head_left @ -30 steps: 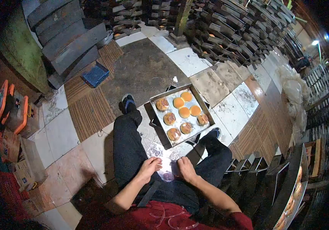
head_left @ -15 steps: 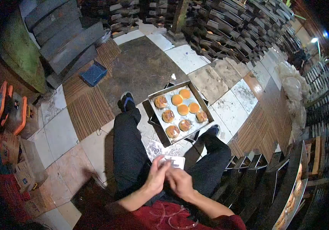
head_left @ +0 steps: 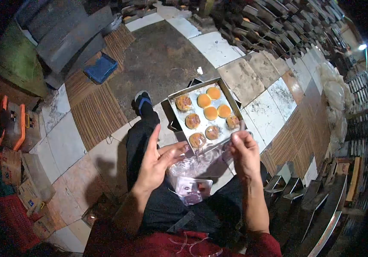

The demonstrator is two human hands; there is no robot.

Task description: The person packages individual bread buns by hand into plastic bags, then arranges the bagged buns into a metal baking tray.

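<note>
Floor [head_left: 61, 141]: patchwork of white, brown and striped tiles; stacked trays [head_left: 274, 30] at the far side.
Baking tray [head_left: 177, 112]: near the legs, holding nine buns [head_left: 210, 113].
Clear bag [head_left: 201, 161]: over the tray's near edge, stretching left to right between the hands.
Left hand [head_left: 153, 165]: fingers spread wide.
Right hand [head_left: 246, 154]: pinching the bag.
</note>
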